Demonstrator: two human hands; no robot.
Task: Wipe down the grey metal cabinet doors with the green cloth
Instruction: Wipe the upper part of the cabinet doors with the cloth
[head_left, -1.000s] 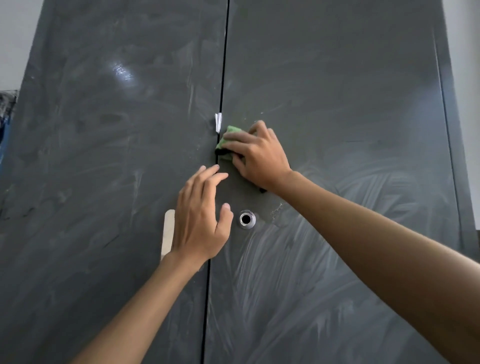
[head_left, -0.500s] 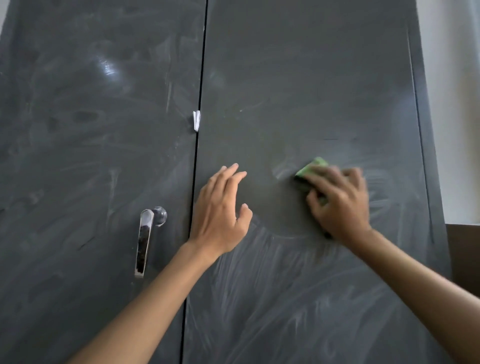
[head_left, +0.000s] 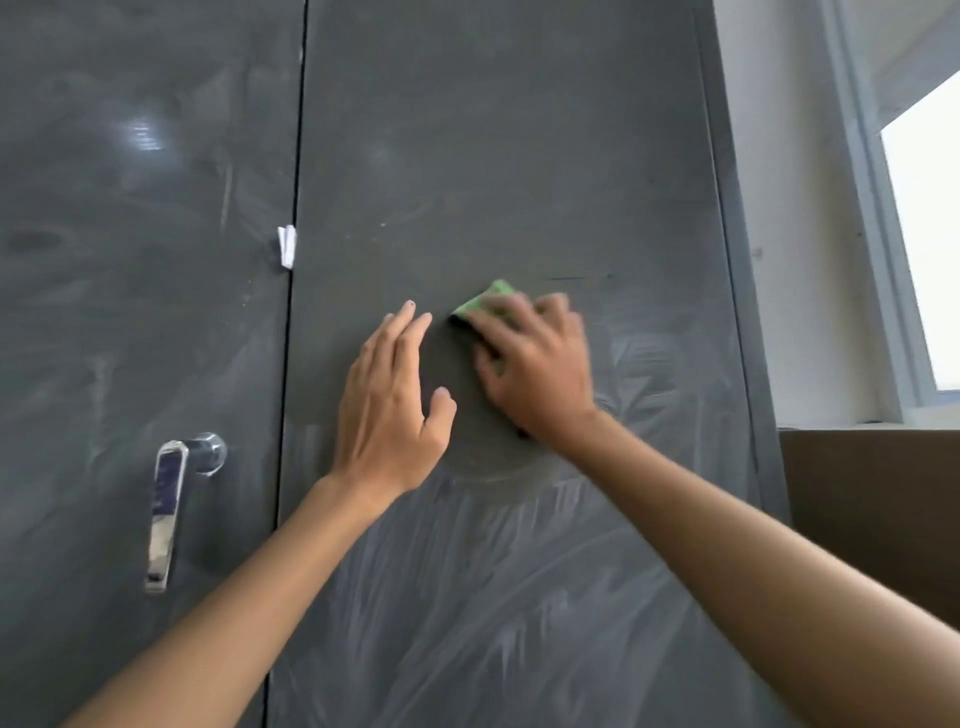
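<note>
- Right hand (head_left: 535, 364) grips the green cloth (head_left: 485, 301) on the right door (head_left: 519, 130): press evenly, overlapping strokes toward the streaked lower edge.
- Left hand (head_left: 395, 395), open and flat, braces.

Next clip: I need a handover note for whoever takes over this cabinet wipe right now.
Left hand flat and open on the right door.
Right hand holds the green cloth against that door, beside it.
Done: a darker wiped patch around the hands.
Left: pale streaks below and right of it; the smeared left door, including round the handle.
</note>
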